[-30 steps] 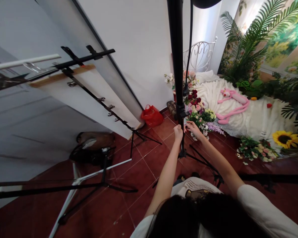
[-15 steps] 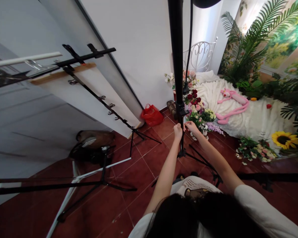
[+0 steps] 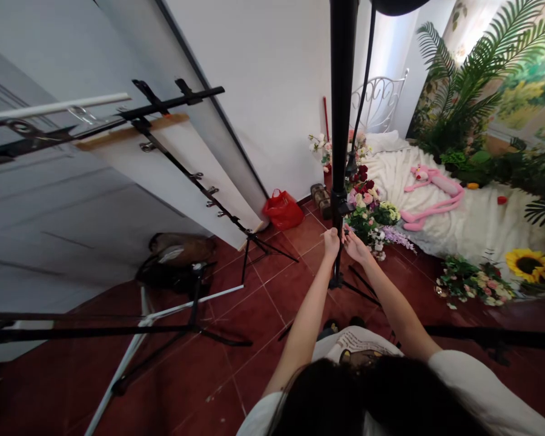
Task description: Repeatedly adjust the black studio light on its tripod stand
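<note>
A black light stand (image 3: 343, 97) rises in front of me, its pole running up past the top edge of the view. My left hand (image 3: 331, 244) is closed around the lower pole from the left side. On the other side, my right hand (image 3: 356, 248) is turned partly palm up, its fingertips pinched at a small black knob (image 3: 346, 233) on the pole. Just above both hands sits a black collar clamp (image 3: 340, 203). A dark cable (image 3: 367, 72) hangs beside the upper pole. The stand's legs (image 3: 363, 283) spread over the floor below.
A white backdrop board (image 3: 200, 175) clipped to black stands is at left. Beyond my hands are a red bag (image 3: 283, 209), artificial flowers (image 3: 366, 197) and a bed (image 3: 463, 227) with a pink plush toy (image 3: 440, 181). A white pole (image 3: 195, 306) and tripod legs (image 3: 163, 357) cross the tiles.
My right hand has rolled so more of its palm shows, with its fingers still at the pole. The left hand keeps its grip. The whole view has shifted slightly, moving the scene rightward.
</note>
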The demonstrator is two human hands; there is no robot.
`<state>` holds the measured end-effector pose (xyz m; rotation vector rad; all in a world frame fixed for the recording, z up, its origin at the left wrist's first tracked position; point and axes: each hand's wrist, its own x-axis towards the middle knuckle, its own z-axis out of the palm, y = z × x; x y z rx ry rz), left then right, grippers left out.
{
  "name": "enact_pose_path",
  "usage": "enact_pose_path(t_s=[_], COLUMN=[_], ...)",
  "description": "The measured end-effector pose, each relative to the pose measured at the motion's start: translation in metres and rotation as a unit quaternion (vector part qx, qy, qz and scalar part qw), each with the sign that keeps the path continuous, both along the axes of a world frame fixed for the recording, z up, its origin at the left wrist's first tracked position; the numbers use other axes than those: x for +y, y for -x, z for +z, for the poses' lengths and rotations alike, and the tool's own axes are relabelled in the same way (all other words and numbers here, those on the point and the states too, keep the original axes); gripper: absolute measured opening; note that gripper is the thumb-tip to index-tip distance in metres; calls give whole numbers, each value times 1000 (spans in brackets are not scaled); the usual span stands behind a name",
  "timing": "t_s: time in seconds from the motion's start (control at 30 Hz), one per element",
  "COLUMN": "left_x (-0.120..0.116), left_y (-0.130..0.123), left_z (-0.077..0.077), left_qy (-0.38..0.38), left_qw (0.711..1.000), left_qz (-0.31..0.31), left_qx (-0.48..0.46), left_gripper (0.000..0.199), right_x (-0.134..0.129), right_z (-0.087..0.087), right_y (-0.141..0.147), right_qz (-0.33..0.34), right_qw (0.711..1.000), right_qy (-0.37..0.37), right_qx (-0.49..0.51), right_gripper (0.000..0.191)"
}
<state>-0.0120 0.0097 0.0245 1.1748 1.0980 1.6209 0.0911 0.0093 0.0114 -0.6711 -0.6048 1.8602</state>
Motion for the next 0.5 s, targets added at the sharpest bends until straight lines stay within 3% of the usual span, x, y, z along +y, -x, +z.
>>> enact_pose_path(t_s=[0.27, 0.5], left_x=[2, -1], left_y=[-1, 0], left_z=[-2, 5], left_qy=[3, 5], left_qw=[1000, 1000], left_qz=[1, -6], left_qx=[-3, 0], left_gripper=[81, 81], right_x=[6, 20], right_z=[-5, -3], right_y=[3, 7], right_qz=[-9, -57], right_qw=[999, 995], right_qy=[19, -3], right_qx=[46, -84], right_gripper=[40, 35])
